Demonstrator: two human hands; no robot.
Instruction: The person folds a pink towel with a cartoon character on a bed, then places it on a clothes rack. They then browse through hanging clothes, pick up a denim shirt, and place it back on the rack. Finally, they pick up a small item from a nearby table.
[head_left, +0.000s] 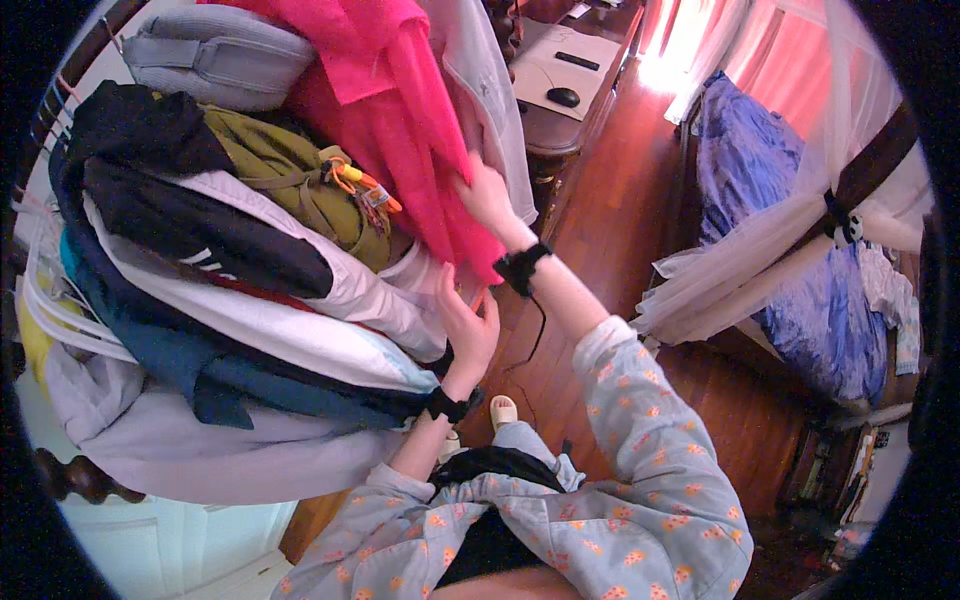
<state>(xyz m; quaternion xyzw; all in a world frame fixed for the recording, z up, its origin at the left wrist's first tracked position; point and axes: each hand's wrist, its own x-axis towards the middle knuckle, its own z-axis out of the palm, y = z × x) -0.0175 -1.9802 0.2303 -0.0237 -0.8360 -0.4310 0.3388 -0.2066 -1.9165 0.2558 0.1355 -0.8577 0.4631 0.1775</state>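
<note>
A bright pink garment hangs in front of me among other clothes. My right hand grips its edge, where the cloth bunches at the fingers. Below it my left hand is held up with thumb and fingers apart, close to the garment's lower end; whether it touches the cloth I cannot tell. Black bands circle both wrists. Beside my left hand lie a white garment with a black panel and a dark teal garment. An olive green garment with an orange and yellow cord is just behind.
A grey ribbed cushion-like item rests at the back left. White plastic hangers stick out at the left. On a wooden desk lies a black mouse. Sheer curtains and blue-purple bedding are at the right.
</note>
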